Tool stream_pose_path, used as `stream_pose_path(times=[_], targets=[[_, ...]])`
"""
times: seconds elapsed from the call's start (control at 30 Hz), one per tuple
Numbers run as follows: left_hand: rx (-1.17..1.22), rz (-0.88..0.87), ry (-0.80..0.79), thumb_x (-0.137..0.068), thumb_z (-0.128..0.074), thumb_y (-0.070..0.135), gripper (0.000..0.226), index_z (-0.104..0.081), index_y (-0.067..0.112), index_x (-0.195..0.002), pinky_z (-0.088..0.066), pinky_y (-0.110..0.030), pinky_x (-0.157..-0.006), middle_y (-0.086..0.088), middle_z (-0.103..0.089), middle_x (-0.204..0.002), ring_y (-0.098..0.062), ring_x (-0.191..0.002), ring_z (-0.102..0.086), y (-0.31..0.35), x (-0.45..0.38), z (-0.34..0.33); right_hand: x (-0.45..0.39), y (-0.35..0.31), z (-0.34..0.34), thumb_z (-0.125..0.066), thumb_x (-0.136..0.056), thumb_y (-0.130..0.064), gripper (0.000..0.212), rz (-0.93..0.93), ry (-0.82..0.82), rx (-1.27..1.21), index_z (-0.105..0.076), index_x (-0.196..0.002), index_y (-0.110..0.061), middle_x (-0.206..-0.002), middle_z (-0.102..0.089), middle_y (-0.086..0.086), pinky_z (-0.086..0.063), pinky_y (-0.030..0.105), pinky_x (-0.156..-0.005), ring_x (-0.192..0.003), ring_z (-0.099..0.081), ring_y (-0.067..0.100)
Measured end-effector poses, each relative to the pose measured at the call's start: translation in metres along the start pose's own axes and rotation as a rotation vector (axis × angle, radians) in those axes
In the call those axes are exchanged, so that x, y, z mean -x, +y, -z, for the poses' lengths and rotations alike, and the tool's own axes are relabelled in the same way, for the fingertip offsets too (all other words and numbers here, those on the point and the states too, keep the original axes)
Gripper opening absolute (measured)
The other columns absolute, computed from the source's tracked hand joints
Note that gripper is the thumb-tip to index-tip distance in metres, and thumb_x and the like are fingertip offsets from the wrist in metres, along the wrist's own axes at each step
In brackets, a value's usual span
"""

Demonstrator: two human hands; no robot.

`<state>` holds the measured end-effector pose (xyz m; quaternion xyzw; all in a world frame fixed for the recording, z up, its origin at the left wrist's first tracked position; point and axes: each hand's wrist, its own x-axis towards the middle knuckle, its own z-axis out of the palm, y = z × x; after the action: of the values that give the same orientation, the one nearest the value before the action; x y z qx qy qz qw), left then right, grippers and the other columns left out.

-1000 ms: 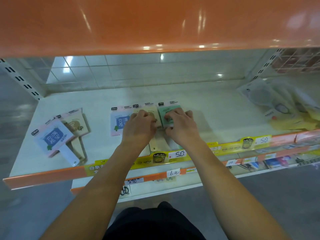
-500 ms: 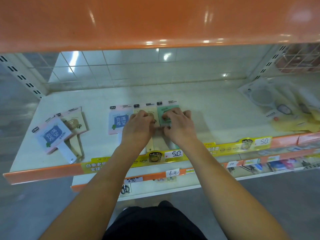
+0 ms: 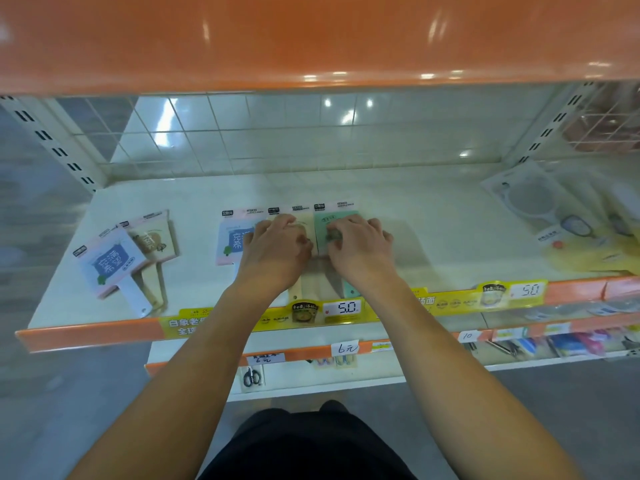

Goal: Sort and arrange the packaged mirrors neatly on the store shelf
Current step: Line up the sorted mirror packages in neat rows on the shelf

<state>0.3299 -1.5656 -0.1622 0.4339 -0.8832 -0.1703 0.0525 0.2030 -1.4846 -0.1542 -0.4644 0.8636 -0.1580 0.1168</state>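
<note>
Three packaged hand mirrors lie side by side in the middle of the white shelf [image 3: 433, 216]: a pink one [image 3: 230, 239], a cream one [image 3: 304, 221] and a green one [image 3: 332, 220]. My left hand [image 3: 277, 251] rests with curled fingers on the cream mirror. My right hand [image 3: 360, 247] lies on the green mirror, fingers bent over it. Whether either hand grips its mirror is hidden under the palms. At the left lie two more mirrors, a pink one [image 3: 110, 261] partly over a cream one [image 3: 156, 240].
A loose heap of clear-packed mirrors [image 3: 554, 216] and yellow packs lies at the shelf's right end. An orange shelf [image 3: 311, 36] hangs close overhead. Orange front rail with price tags [image 3: 346, 308] runs along the edge. A lower shelf [image 3: 381, 372] holds scissors and small goods.
Both hands have stayed on the cream and green mirrors, nudging them slightly back and closer together. The view has tilted a little.
</note>
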Motion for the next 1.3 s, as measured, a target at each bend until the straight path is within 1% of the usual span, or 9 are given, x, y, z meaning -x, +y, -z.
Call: stream_pose_path(times=[0.17, 0.3, 0.4, 0.57, 0.67, 0.8, 1.03, 1.17, 1.3], targets=[[-0.031, 0.030, 0.165, -0.092, -0.050, 0.043, 0.033, -0.059, 0.026, -0.119, -0.030, -0.040, -0.100, 0.006, -0.040, -0.143, -0.025, -0.128, -0.039, -0.002, 0.016, 0.008, -0.001, -0.007, 0.000, -0.055, -0.090, -0.027, 0.031, 0.070, 0.100, -0.114, -0.062, -0.119, -0.028, -0.129, -0.049, -0.003, -0.034, 0.040, -0.101, -0.123, -0.038, 0.025], [-0.031, 0.109, 0.265, -0.091, -0.052, 0.041, 0.036, -0.059, 0.020, -0.119, -0.034, -0.043, -0.097, -0.001, -0.045, -0.140, -0.029, -0.125, -0.044, -0.025, 0.036, 0.018, -0.001, -0.034, -0.007, -0.058, -0.089, -0.029, 0.036, 0.216, 0.067, -0.188, -0.059, -0.124, -0.027, -0.131, -0.048, -0.003, -0.039, 0.041, -0.100, -0.123, -0.039, 0.026], [-0.082, 0.167, 0.348, -0.086, -0.049, 0.042, 0.041, -0.063, 0.017, -0.115, -0.043, -0.045, -0.087, -0.007, -0.054, -0.131, -0.034, -0.113, -0.055, -0.047, 0.055, 0.026, 0.003, -0.061, -0.017, -0.059, -0.088, -0.028, 0.039, 0.312, 0.013, -0.220, -0.057, -0.127, -0.025, -0.133, -0.047, -0.003, -0.040, 0.039, -0.100, -0.123, -0.038, 0.024], [-0.120, 0.378, 0.345, -0.092, -0.052, 0.041, 0.042, -0.055, 0.021, -0.128, -0.038, -0.046, -0.093, -0.005, -0.048, -0.137, -0.034, -0.119, -0.050, -0.083, 0.084, 0.041, 0.012, -0.106, -0.037, -0.059, -0.090, -0.032, 0.038, 0.452, -0.039, -0.233, -0.056, -0.127, -0.027, -0.134, -0.047, -0.004, -0.042, 0.036, -0.098, -0.125, -0.041, 0.022], [-0.113, 0.448, 0.362, -0.092, -0.050, 0.042, 0.042, -0.053, 0.022, -0.129, -0.038, -0.045, -0.093, -0.004, -0.048, -0.137, -0.032, -0.120, -0.048, -0.106, 0.100, 0.049, 0.017, -0.131, -0.050, -0.057, -0.091, -0.034, 0.037, 0.508, -0.047, -0.216, -0.056, -0.128, -0.026, -0.134, -0.047, -0.004, -0.043, 0.037, -0.098, -0.125, -0.040, 0.022], [-0.098, 0.513, 0.384, -0.092, -0.051, 0.040, 0.043, -0.053, 0.020, -0.130, -0.037, -0.046, -0.094, -0.006, -0.046, -0.139, -0.034, -0.121, -0.047, -0.142, 0.115, 0.062, 0.020, -0.166, -0.069, -0.056, -0.092, -0.036, 0.038, 0.558, -0.029, -0.186, -0.056, -0.128, -0.024, -0.131, -0.049, -0.003, -0.043, 0.035, -0.091, -0.122, -0.042, 0.021], [-0.026, 0.492, 0.402, -0.088, -0.058, 0.036, 0.039, -0.057, 0.017, -0.123, -0.039, -0.044, -0.089, -0.007, -0.052, -0.133, -0.037, -0.111, -0.052, -0.217, 0.126, 0.078, 0.030, -0.231, -0.103, -0.063, -0.088, -0.035, 0.044, 0.552, -0.036, -0.140, -0.058, -0.129, -0.021, -0.127, -0.052, 0.002, -0.046, 0.038, -0.090, -0.113, -0.046, 0.026], [-0.008, 0.450, 0.372, -0.088, -0.056, 0.034, 0.038, -0.057, 0.018, -0.123, -0.039, -0.043, -0.089, -0.007, -0.053, -0.128, -0.036, -0.110, -0.053, -0.254, 0.125, 0.089, 0.028, -0.263, -0.116, -0.063, -0.086, -0.036, 0.047, 0.497, -0.065, -0.079, -0.056, -0.129, -0.021, -0.129, -0.050, 0.002, -0.043, 0.036, -0.093, -0.115, -0.044, 0.026], [0.027, 0.388, 0.342, -0.088, -0.055, 0.035, 0.036, -0.057, 0.019, -0.121, -0.039, -0.043, -0.089, -0.006, -0.052, -0.127, -0.035, -0.110, -0.053, -0.278, 0.124, 0.094, 0.028, -0.284, -0.133, -0.066, -0.083, -0.038, 0.048, 0.446, -0.020, -0.021, -0.059, -0.128, -0.022, -0.134, -0.050, 0.002, -0.041, 0.039, -0.098, -0.118, -0.044, 0.030]])
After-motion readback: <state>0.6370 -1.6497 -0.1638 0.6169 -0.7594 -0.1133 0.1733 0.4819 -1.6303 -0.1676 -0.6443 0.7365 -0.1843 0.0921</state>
